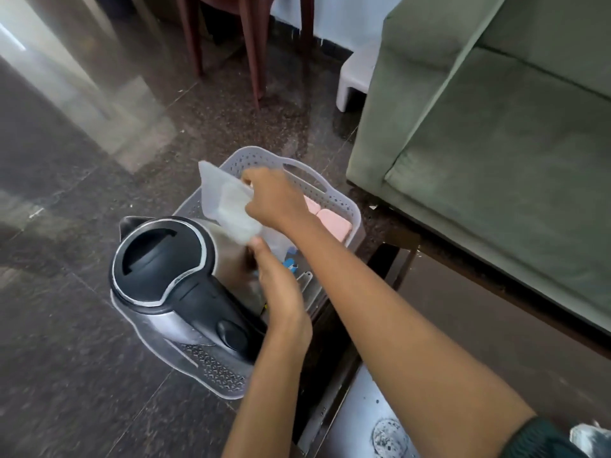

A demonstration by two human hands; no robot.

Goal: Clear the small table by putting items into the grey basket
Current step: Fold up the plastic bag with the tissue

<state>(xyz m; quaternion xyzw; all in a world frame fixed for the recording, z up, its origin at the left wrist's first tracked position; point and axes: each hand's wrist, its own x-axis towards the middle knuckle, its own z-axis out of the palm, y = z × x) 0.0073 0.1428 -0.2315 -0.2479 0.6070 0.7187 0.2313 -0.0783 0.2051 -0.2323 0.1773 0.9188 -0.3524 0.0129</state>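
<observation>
Over the grey basket (pixel 334 201) on the dark floor, both hands are holding a translucent plastic container (pixel 228 201), the right hand (pixel 276 196) gripping its upper edge and the left hand (pixel 281 285) pinching its lower corner. Inside the basket an electric kettle (pixel 172 282) is lying, with pink blocks (pixel 325 218) at the far end, while a green sofa (pixel 496 127) is standing just beside it.
</observation>
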